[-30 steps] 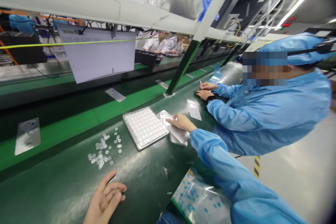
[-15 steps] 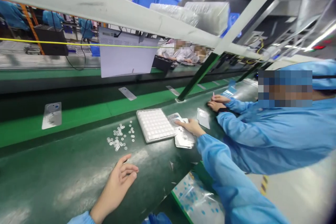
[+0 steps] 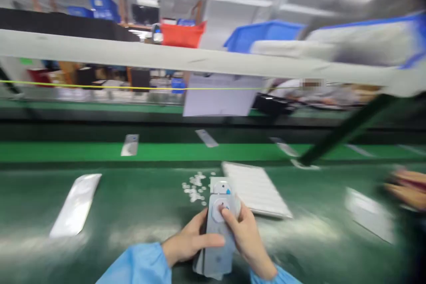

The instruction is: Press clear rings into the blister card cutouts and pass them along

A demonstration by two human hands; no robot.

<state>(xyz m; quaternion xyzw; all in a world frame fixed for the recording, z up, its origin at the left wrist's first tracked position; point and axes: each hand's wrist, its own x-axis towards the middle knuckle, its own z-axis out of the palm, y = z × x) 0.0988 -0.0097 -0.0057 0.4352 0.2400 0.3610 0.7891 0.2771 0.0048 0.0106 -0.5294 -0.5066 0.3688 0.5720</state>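
A small stack of flat silvery panels, which look like phone back covers (image 3: 218, 257), stands tilted between my two hands, each with a round camera-ring area near its top. My left hand (image 3: 186, 242) grips the stack's left edge, its thumb lying across the front. From the right side my right hand (image 3: 248, 239) holds the same stack, with its thumb on the ring area. Just beyond the stack, small whitish discs (image 3: 196, 188) lie scattered on the green table. A white gridded tray (image 3: 259, 191) sits right behind my right hand.
A silvery panel (image 3: 76, 206) lies at the left, and blurred panels (image 3: 369, 215) lie at the right, near a co-worker's hand (image 3: 409, 186). Single panels lie along the bright green strip (image 3: 166, 151) at the back. A slanted dark green post (image 3: 346, 128) rises at right.
My view has swung left. My right hand has brought the stack of panels from beside the tray to in front of me, and my left hand, empty before, now grips it too.
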